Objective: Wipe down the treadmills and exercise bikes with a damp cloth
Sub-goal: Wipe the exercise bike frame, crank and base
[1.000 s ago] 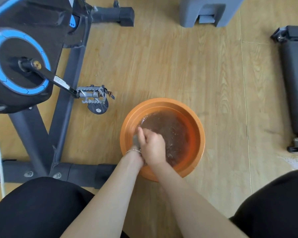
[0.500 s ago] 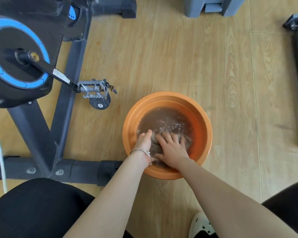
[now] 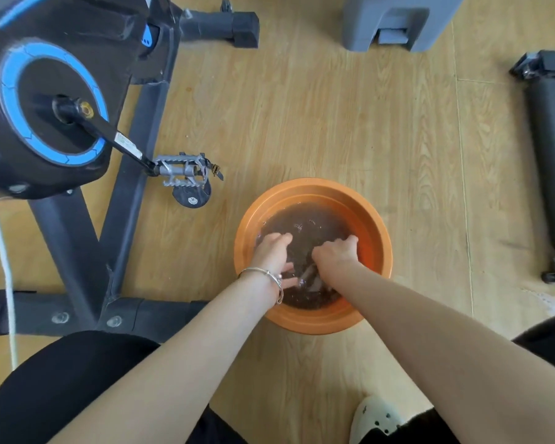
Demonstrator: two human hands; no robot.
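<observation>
Right hand (image 3: 335, 256) grips cloth (image 3: 310, 278), half-hidden underwater, orange basin (image 3: 314, 187)

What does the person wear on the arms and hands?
Both forearms are bare, with no sleeves or gloves in view. A thin silver bangle circles the wrist of the left hand. The right hand shows no ring, watch or bracelet.

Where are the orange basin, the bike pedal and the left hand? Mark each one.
orange basin (image 3: 314, 188): head view, bare far rim.
bike pedal (image 3: 183, 170): head view, metal cage.
left hand (image 3: 270, 251): head view, back of the hand.
</observation>
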